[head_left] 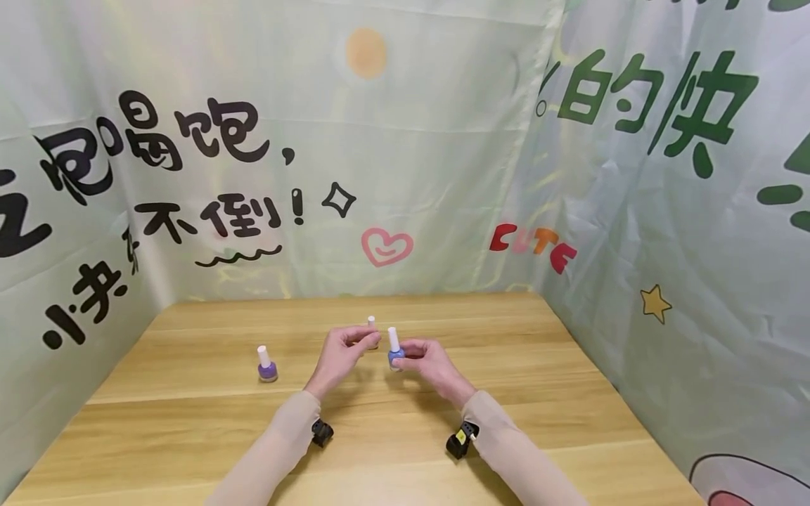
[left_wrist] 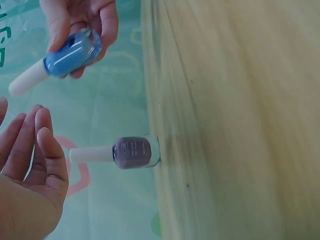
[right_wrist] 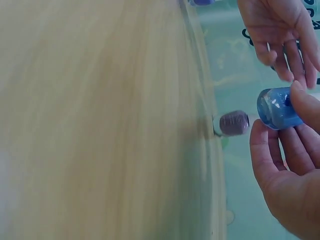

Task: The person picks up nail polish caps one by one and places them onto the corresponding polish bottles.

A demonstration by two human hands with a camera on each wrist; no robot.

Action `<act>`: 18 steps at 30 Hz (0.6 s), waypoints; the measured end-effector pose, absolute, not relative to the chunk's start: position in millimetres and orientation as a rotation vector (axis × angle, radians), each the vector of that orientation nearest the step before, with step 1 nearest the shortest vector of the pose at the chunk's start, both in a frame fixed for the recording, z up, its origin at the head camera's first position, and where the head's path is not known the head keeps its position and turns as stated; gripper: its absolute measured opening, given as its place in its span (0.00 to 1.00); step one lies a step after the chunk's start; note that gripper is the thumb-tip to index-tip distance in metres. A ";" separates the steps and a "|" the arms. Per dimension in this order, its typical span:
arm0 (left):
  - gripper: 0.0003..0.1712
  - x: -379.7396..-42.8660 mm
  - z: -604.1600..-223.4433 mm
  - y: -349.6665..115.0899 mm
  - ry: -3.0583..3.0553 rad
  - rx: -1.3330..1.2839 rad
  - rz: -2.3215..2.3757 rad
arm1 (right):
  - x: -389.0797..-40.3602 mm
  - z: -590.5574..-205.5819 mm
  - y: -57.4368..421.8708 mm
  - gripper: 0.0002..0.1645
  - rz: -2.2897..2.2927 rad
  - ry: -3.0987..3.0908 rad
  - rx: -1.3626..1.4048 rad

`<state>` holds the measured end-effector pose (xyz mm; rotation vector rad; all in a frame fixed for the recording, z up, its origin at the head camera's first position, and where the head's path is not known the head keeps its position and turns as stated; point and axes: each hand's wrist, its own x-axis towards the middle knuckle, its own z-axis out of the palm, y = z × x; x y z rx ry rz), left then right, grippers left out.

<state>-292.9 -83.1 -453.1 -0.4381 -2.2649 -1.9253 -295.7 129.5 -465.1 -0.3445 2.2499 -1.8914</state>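
A blue nail polish bottle (head_left: 395, 357) with a white cap is held upright above the table by my right hand (head_left: 433, 365), its thumb and fingers pinching the glass. In the left wrist view the blue bottle (left_wrist: 75, 52) has its white cap toward my left hand (left_wrist: 32, 175). That left hand (head_left: 340, 355) holds nothing; its fingers are loosely bent, close to the cap but apart from it. Behind the hands a mauve nail polish bottle (left_wrist: 132, 152) stands on the table, partly hidden by the left hand in the head view.
A purple nail polish bottle (head_left: 268, 371) with a white cap stands on the wooden table (head_left: 405, 457), left of the hands. Printed cloth walls (head_left: 430, 161) enclose the table at the back and both sides. Both wrists wear black camera straps (head_left: 322, 432).
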 end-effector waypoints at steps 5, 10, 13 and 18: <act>0.10 -291.1 -452.7 -88.3 -2.284 -0.421 -1.915 | -298.7 -467.7 142.3 0.21 -1.826 2.344 -0.314; 0.11 -291.9 -455.3 -93.2 -2.301 -0.448 -1.888 | -300.5 -468.5 154.4 0.21 -1.796 2.397 -0.292; 0.14 -292.9 -455.9 -96.3 -2.311 -0.452 -1.882 | -300.9 -467.6 161.6 0.21 -1.779 2.426 -0.267; 0.17 -292.5 -455.4 -102.1 -2.329 -0.436 -1.893 | -302.1 -466.9 174.0 0.21 -1.756 2.480 -0.217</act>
